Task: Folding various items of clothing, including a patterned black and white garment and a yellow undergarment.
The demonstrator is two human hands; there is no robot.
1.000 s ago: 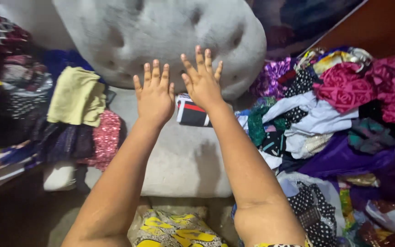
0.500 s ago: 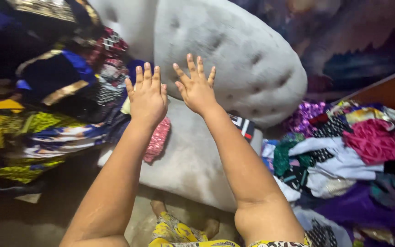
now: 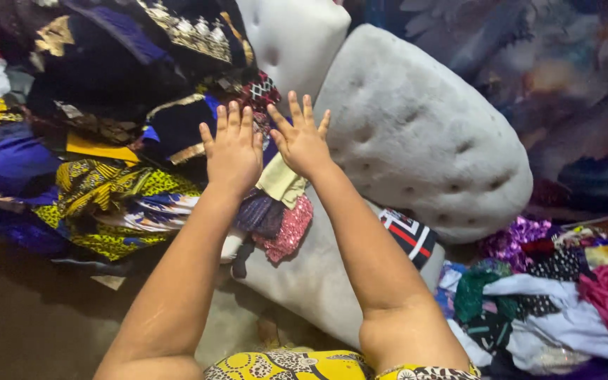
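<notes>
Both my arms stretch forward with palms facing away. My left hand (image 3: 232, 151) is spread, fingers up, and holds nothing. Beside it my right hand (image 3: 301, 138) is also spread and empty. Under the hands lies a small stack of folded clothes: a pale yellow piece (image 3: 281, 184), a dark striped piece (image 3: 260, 213) and a pink sequined piece (image 3: 286, 232). The stack rests on the grey seat cushion (image 3: 311, 278). A grey tufted back cushion (image 3: 423, 141) leans just right of my right hand.
A big heap of dark, blue and yellow patterned fabrics (image 3: 100, 141) fills the left. A black, red and white folded cloth (image 3: 407, 236) lies on the seat. Mixed clothes (image 3: 550, 302) pile at the right. My yellow patterned garment (image 3: 297, 366) shows at the bottom edge.
The view has swung left, so the sofa cushion and right clothes pile slid right and the left fabric heap came into view. Both hands stay raised and spread, now over the folded stack.
</notes>
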